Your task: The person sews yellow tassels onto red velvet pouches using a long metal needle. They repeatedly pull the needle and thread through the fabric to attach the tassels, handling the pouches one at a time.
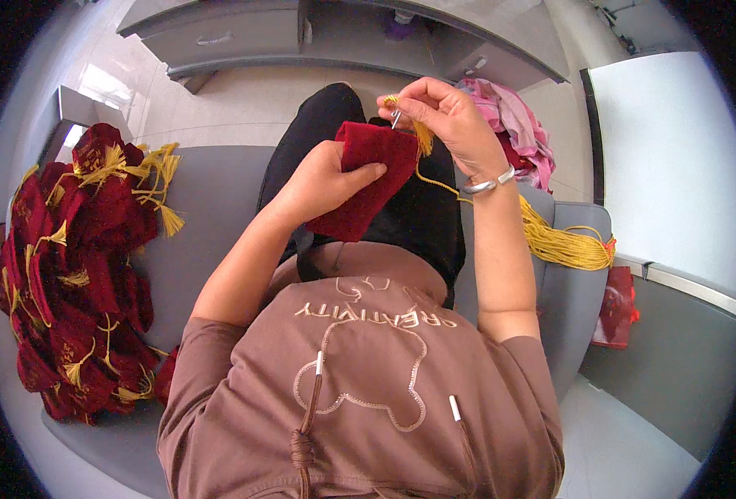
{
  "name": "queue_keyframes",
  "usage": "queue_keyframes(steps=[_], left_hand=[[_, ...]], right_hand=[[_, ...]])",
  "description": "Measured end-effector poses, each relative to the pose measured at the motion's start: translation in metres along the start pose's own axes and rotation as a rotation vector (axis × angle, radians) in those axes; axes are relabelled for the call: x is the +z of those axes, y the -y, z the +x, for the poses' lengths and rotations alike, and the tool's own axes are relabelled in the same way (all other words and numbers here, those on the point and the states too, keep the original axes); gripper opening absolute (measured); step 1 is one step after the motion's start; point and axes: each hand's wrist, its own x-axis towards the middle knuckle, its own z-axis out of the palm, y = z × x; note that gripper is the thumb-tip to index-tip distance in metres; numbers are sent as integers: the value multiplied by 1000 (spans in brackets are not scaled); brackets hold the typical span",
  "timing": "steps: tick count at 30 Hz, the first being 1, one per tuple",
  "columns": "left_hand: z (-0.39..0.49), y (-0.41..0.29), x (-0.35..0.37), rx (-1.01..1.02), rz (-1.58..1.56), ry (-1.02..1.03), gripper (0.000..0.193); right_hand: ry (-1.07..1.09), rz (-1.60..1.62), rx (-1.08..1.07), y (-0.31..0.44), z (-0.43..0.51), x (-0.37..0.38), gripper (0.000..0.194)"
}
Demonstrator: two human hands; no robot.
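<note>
My left hand (327, 184) holds a dark red velvet pouch (380, 181) above my lap, its thumb lying across the front. Beyond the pouch's upper right corner, my right hand (446, 115) pinches a gold-yellow cord (391, 100) between thumb and fingers. A small silvery metal pin or threading tool (396, 118) hangs below those fingertips, its lower end touching or just behind the pouch's top edge; I cannot tell which. From the same hand dangles a yellow tassel (424, 138). One strand of cord runs down past my right wrist to a yellow cord bundle (558, 240).
A heap of dark red pouches with yellow tassels (87, 280) lies on the grey sofa (212, 187) at left. Pink fabric (521, 125) is bunched beyond the right arm. A red packet (614, 305) sits at far right. Ahead stands a grey cabinet with drawers (230, 40).
</note>
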Motion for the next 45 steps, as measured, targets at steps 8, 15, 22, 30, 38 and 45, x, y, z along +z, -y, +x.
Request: queue_keyframes(steps=[8,15,22,30,38,45], left_hand=[[2,6,5,20,68,-46,22],[5,9,6,49,133,-135,21],[9,16,5,-17,45,-74,25],[13,18,1,-93,-102,-24,27],[25,4,-13,-10,-509,-147,31],[45,-4,-22,67,-640,-249,30]], right_hand=[[62,-175,86,-5,-8,-3,13],[-70,-242,-77,-12,-14,-12,14],[-223,-579,-176,-15,-10,-11,9],[-358,-909,-458,-21,4,-9,12],[-630,-978,-413,-7,-22,-1,13],[-150,-323,156,-21,-68,65,21]])
